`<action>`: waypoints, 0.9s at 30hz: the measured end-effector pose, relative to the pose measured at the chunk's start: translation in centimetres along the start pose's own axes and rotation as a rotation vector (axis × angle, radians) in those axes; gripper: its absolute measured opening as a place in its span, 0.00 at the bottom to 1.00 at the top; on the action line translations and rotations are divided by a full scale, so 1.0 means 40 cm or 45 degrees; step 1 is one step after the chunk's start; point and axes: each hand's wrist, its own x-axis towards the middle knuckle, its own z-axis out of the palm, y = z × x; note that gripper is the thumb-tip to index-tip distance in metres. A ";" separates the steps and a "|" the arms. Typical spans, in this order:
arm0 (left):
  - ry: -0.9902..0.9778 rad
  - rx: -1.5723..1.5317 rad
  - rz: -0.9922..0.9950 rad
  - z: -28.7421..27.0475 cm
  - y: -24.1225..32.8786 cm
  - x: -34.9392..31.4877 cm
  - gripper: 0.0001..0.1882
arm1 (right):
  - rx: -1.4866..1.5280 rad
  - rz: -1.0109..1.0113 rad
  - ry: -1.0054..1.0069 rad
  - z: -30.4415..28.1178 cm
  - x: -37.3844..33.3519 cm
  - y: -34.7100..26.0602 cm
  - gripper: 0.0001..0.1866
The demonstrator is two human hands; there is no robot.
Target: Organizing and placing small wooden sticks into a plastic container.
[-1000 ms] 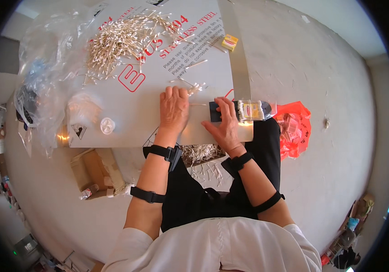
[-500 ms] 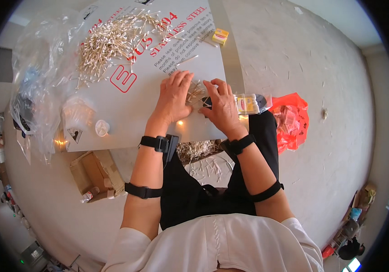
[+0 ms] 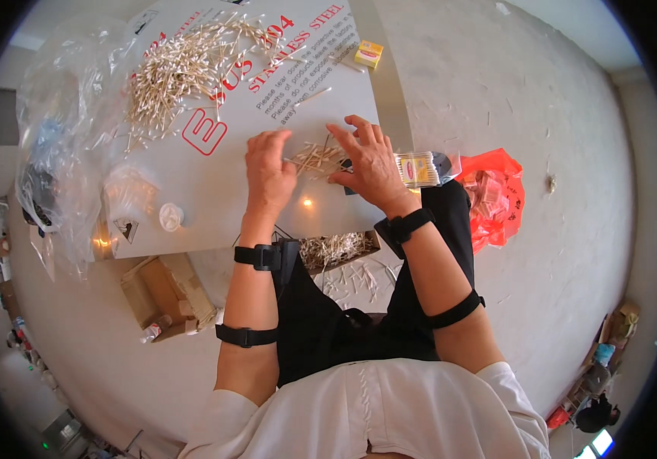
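On the silver sheet-topped table, a small loose heap of cotton swabs [image 3: 316, 158] lies between my two hands. My left hand [image 3: 269, 172] is at the heap's left side, its fingers bent and its thumb apart from them, close to one swab's end. To the right, my right hand [image 3: 374, 164] arches over the heap's edge with thumb and forefinger wide apart. A thin dark stick shows by its forefinger; whether they touch I cannot tell. Just beyond that hand lies a clear pack of cotton swabs [image 3: 418, 170] with a yellow label, partly over a dark object.
A large swab pile [image 3: 171, 76] covers the table's far left, beside a clear plastic bag [image 3: 68, 115]. A small yellow box [image 3: 369, 53] sits at the far right edge. A white round tub [image 3: 171, 216] stands near left. Below are a cardboard box [image 3: 145, 294] and a red bag [image 3: 508, 191].
My hands have moved apart: the left shifted left and its fingers bent more, the right rose slightly. The small swab heap between them now shows more fully, spread out flatter.
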 end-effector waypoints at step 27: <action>-0.022 0.391 -0.130 -0.009 -0.069 0.067 0.12 | 0.154 0.073 0.164 0.034 -0.029 0.008 0.16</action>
